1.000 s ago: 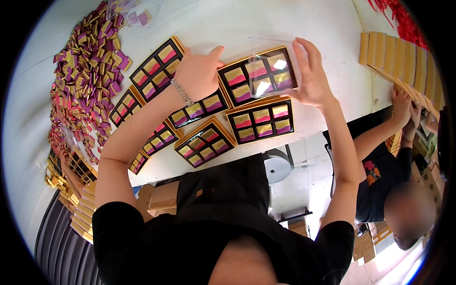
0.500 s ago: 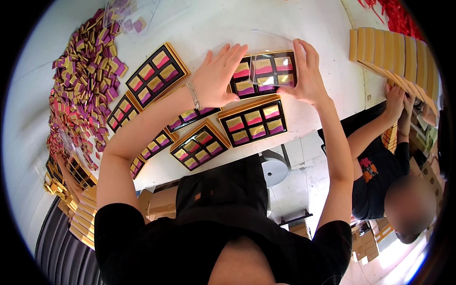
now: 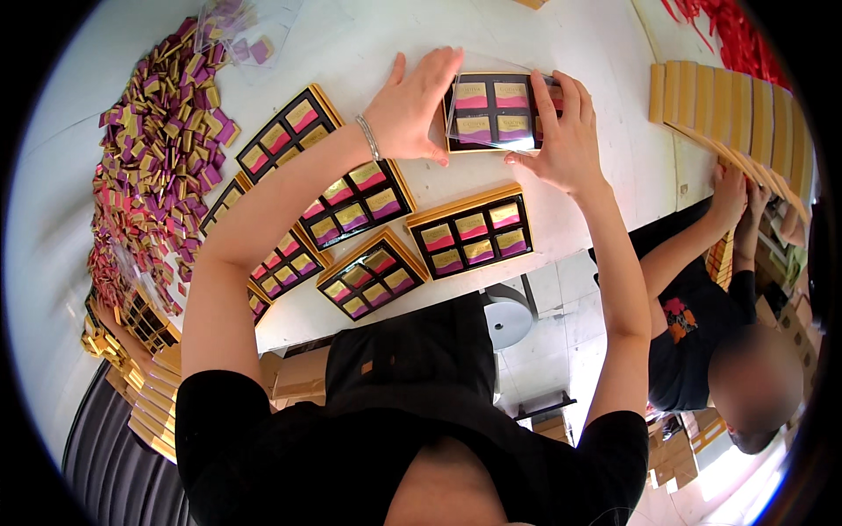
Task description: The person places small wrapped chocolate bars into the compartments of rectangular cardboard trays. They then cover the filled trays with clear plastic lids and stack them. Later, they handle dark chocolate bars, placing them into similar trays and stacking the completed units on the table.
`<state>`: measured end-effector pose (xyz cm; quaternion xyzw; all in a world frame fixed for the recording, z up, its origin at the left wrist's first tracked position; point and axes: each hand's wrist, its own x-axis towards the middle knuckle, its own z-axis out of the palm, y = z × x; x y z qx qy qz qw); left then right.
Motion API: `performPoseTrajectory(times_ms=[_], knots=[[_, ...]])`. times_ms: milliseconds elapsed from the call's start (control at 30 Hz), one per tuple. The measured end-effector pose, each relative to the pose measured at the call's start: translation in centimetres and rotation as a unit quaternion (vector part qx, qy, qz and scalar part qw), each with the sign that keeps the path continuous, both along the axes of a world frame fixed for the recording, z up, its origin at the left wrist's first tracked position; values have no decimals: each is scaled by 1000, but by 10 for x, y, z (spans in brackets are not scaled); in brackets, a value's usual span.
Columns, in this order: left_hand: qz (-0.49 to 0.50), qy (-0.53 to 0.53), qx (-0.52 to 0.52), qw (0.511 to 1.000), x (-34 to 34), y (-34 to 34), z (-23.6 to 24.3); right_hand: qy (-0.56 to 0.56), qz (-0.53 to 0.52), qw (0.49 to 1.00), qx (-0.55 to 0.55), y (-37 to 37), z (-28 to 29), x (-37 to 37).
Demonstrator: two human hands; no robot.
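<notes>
My left hand [image 3: 414, 112], wearing a silver bracelet, has its fingers spread at the left end of a black-and-gold box [image 3: 491, 110] of gold, pink and purple wrapped squares. A clear plastic lid [image 3: 474, 88] lies slightly askew over that box. My right hand [image 3: 566, 140] grips the box and lid at the right end, fingers over the top. Below, an uncovered box [image 3: 469, 237] lies squarely beside a tilted one [image 3: 371, 280]; more filled boxes [image 3: 351, 197] lie under and around my left forearm.
A heap of wrapped squares [image 3: 167, 131] and clear plastic pieces [image 3: 237, 26] lie left. A row of gold boxes [image 3: 728, 105] and red strands [image 3: 737, 35] are right. A co-worker [image 3: 702, 289] works at the right; another person's arm [image 3: 123, 324] shows far left.
Both my hands and the box between them have moved up the table, away from me. The box behind my left forearm is more exposed. My left hand stays spread.
</notes>
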<state>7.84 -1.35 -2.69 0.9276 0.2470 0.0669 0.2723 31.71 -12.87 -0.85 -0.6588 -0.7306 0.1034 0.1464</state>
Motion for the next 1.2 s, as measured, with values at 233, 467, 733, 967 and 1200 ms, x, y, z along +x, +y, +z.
performPoseTrajectory(times_ms=[233,467,733,967,1200], knots=[[14,-45,7,999,-1,5,-16,-44,72,996,-18,22,8,6],[51,-39,1,998,8,9,-12,-55,48,997,-28,29,6,11],[7,-46,12,999,-3,19,-9,-142,27,989,-39,24,0,-18],[308,113,460,825,-77,105,25,-168,-55,982,69,16,-30,2],[271,109,405,866,-98,114,56,-323,-104,940,42,38,-17,31]])
